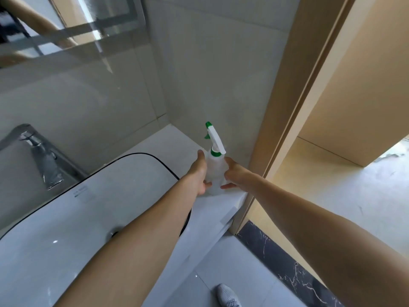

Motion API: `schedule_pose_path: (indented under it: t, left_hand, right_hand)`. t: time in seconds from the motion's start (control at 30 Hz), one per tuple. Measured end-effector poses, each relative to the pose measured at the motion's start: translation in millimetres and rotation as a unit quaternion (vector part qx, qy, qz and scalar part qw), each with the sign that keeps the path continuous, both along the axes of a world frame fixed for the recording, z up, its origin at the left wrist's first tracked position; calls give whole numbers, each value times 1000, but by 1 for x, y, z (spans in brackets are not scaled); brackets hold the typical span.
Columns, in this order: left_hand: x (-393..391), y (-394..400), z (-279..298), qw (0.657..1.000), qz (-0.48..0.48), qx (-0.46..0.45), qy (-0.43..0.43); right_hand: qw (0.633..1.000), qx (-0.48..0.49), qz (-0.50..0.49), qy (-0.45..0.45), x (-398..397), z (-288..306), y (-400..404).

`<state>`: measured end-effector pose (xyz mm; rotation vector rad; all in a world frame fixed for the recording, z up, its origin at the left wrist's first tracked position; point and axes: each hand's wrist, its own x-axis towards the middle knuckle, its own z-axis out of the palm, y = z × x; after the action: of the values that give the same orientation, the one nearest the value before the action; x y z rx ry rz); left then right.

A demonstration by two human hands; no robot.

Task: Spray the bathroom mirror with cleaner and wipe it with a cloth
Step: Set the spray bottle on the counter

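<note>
A translucent white spray bottle (215,167) with a green-and-white trigger head stands upright on the white counter (168,138), near the right corner by the wall. My left hand (198,173) cups its left side, thumb across the lower front. Opposite it, my right hand (235,173) presses on the right side, with its thumb near the base. The mirror (73,23) hangs at the upper left and reflects an arm. No cloth is in view.
A white basin (66,218) fills the lower left, with a chrome faucet (42,158) behind it. A grey tiled wall (221,74) backs the counter. A beige door frame (287,107) rises on the right. My grey shoe (228,295) is on the floor.
</note>
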<state>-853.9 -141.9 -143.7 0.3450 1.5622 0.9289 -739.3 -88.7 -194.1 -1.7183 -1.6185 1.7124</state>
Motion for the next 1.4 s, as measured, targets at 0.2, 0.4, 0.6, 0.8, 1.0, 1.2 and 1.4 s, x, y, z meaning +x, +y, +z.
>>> schedule_pose_path:
  t: [0.2,0.4,0.6,0.8,1.0,1.2,1.4]
  left_hand:
    - [-7,0,5,999,1,-14,43]
    - [-36,7,56,973,19,66,218]
    - [-93,1,127,917,76,217,327]
    - [-152,-54,191,876,157,264,373]
    - [-215,-156,219,820,316,220,423]
    - [-231,-273,194,763,454,70,454]
    - [-165,-356,138,710,542,-22,450]
  right_hand:
    - [997,63,-17,-36,0,-2,10]
    - [991,122,-53,-6,-15,69,26]
    - [960,269,-59,55,-44,161,17]
    - [923,358,47,134,-131,225,-20]
    - [904,340,190,176,-229,244,-78]
    - [857,278,376,216,-265,230,-144]
    - [791,225,530,205,-248,186,-237]
